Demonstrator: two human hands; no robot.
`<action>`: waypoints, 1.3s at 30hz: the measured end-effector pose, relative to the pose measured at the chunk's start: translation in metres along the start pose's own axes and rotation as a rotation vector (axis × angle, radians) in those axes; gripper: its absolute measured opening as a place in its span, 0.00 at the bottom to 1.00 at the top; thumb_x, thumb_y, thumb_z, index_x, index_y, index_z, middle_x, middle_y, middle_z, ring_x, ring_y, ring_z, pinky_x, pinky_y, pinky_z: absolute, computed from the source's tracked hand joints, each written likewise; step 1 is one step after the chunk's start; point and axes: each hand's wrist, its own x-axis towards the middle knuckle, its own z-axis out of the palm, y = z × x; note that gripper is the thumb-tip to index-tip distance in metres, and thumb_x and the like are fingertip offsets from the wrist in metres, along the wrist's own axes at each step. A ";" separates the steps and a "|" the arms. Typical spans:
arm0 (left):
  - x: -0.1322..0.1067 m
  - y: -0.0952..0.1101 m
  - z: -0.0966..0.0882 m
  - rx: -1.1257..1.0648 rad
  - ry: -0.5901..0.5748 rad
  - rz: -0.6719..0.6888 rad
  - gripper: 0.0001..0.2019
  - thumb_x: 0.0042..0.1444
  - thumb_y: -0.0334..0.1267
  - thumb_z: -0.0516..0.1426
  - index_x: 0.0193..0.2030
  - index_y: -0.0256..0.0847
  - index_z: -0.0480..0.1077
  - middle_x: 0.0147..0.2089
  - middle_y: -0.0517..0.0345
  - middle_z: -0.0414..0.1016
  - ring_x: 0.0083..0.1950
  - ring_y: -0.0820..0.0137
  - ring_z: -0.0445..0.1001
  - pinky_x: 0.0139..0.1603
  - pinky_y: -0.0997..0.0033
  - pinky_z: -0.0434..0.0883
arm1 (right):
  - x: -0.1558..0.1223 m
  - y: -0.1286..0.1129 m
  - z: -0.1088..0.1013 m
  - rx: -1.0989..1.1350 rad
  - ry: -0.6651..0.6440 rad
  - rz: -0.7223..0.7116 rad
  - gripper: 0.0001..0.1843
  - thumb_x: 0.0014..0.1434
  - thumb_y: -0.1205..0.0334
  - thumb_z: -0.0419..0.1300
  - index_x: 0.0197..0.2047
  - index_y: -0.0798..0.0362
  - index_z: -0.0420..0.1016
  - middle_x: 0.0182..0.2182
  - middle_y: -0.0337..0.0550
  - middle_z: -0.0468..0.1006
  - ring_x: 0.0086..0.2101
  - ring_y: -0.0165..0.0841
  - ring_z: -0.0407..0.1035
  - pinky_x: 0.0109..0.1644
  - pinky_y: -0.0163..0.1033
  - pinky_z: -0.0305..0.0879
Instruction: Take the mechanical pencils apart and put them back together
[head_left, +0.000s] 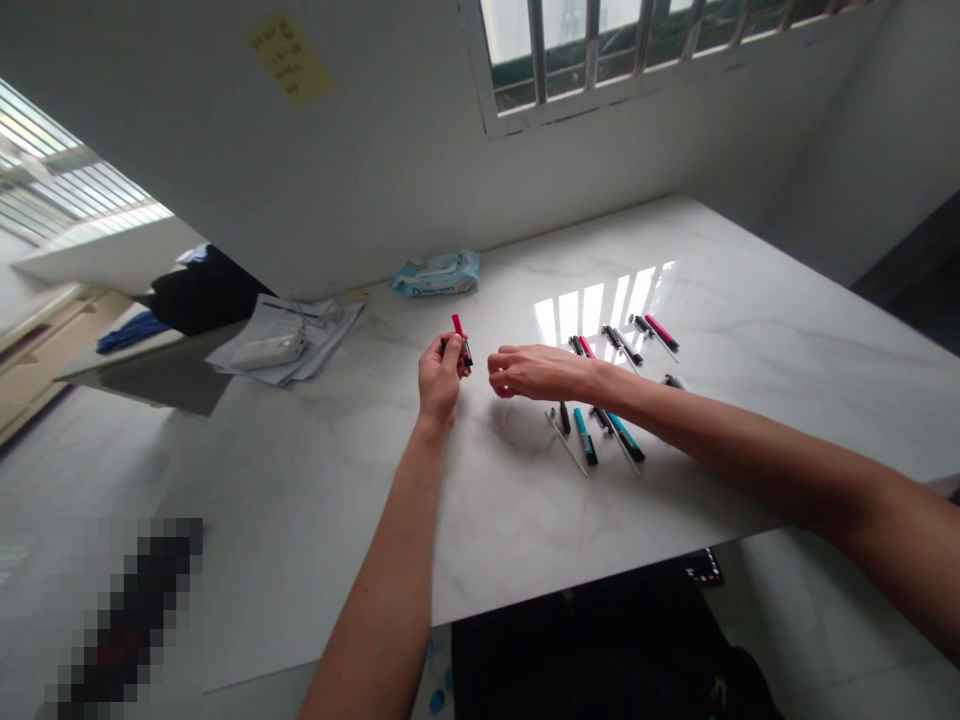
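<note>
My left hand [441, 375] is closed around a red and black pen [458, 327], its red end pointing up and away from me. A little to its right is my right hand [525, 372], its fingers curled down over the table; whatever they may pinch is hidden. Pen parts lie beside and beyond my right forearm: a teal and black barrel [585, 436], a second teal barrel [627, 438], a thin white refill [567, 443], a red barrel [661, 331] and several black pieces [623, 345]. My forearm covers some of them.
A blue wet-wipes pack [436, 275] lies against the wall at the back of the white marbled table [360, 500]. Papers [289, 340] are stacked at the left. A barred window [600, 50] and a yellow note [289, 58] are above.
</note>
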 end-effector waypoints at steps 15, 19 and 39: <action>0.002 -0.006 -0.005 0.076 -0.017 0.057 0.18 0.61 0.52 0.69 0.40 0.39 0.75 0.27 0.65 0.69 0.25 0.78 0.65 0.27 0.78 0.66 | 0.005 0.007 0.011 0.009 0.090 -0.069 0.07 0.74 0.70 0.63 0.49 0.57 0.84 0.45 0.53 0.83 0.46 0.42 0.68 0.48 0.43 0.62; 0.002 -0.006 -0.005 0.087 -0.020 0.067 0.19 0.60 0.53 0.69 0.39 0.39 0.75 0.27 0.65 0.69 0.25 0.78 0.65 0.27 0.78 0.66 | 0.006 0.007 0.013 0.072 0.026 -0.042 0.05 0.71 0.70 0.68 0.47 0.55 0.87 0.46 0.52 0.85 0.47 0.42 0.69 0.49 0.42 0.63; 0.002 -0.011 -0.007 0.247 -0.069 0.180 0.14 0.62 0.49 0.68 0.42 0.42 0.74 0.27 0.64 0.69 0.26 0.72 0.64 0.30 0.72 0.63 | -0.007 0.041 -0.046 0.861 0.610 0.237 0.15 0.71 0.64 0.60 0.55 0.54 0.86 0.43 0.46 0.86 0.43 0.34 0.77 0.50 0.42 0.74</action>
